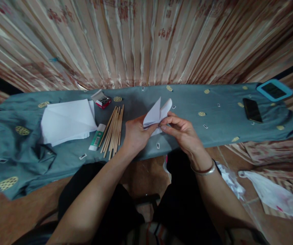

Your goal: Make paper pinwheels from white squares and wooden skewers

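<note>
A piece of white paper (153, 114), folded with two raised flaps, is held above the cloth-covered surface. My left hand (138, 134) is closed on its left side, thumb pressed near its middle. My right hand (181, 131) is pinched at the same spot, thumb and forefinger around a tiny dark thing too small to name. The right fingers touch the paper's lower right. Left of my hands lie several thin wooden sticks (113, 132) and a green-and-white glue stick (97, 137). An open red box (103, 102) holds small metallic pieces.
A stack of white paper sheets (68, 120) lies on the left of the grey-green cloth (220, 124). At the right end are a dark phone (252, 110) and a blue-framed device (274, 90). A pleated curtain (146, 44) hangs behind. White plastic bags (276, 194) lie on the floor.
</note>
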Motion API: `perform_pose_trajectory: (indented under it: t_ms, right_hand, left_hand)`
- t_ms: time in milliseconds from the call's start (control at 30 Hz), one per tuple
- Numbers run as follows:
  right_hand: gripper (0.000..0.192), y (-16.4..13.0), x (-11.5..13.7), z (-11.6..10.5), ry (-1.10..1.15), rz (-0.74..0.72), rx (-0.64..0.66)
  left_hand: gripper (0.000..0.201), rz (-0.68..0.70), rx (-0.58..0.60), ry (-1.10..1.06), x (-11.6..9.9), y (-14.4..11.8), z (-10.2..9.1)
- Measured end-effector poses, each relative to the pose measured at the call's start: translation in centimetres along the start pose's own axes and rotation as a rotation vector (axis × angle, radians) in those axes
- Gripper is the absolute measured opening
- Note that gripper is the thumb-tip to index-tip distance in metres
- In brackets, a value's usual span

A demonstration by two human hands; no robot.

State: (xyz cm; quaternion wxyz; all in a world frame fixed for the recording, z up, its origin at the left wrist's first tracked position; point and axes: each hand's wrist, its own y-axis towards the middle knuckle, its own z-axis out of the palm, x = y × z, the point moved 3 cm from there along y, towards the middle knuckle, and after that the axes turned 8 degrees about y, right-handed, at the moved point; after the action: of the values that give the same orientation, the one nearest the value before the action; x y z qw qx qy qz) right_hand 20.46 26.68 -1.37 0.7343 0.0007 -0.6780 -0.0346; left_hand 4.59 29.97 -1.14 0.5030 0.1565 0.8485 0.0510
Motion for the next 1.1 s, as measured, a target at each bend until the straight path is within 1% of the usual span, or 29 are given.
perform_pose_trajectory:
  t_ms: [200,433,600,800,933,1000,1100]
  right_hand:
    - [0.02,0.0,-0.1,0.3,0.01,0.012,-0.018]
    - [0.017,0.0,-0.1,0.6,0.04,0.012,-0.026]
    - [0.02,0.1,-0.1,0.7,0.065,0.01,-0.019]
    - [0.019,0.2,-0.3,0.8,0.086,-0.004,-0.025]
    - [0.017,0.1,-0.1,1.1,0.079,-0.06,-0.025]
    - [0.017,0.1,0.0,1.3,0.074,-0.098,-0.042]
    - [0.019,0.0,-0.2,1.3,0.038,-0.104,-0.106]
  left_hand:
    - [0.015,-0.004,-0.003,0.01,-0.3,-0.1,-0.2]
    - [0.008,-0.011,-0.013,0.023,-0.6,-0.2,-0.3]
    - [0.015,0.012,0.025,-0.062,-0.3,-0.3,-0.1]
    - [0.018,-0.067,0.018,-0.134,0.1,-0.2,-0.4]
    - [0.02,-0.092,0.001,-0.166,0.5,-0.1,-0.5]
    - [0.021,-0.08,-0.014,-0.184,0.6,-0.2,-0.5]
    - [0.023,-0.079,-0.015,-0.205,0.7,-0.2,-0.5]
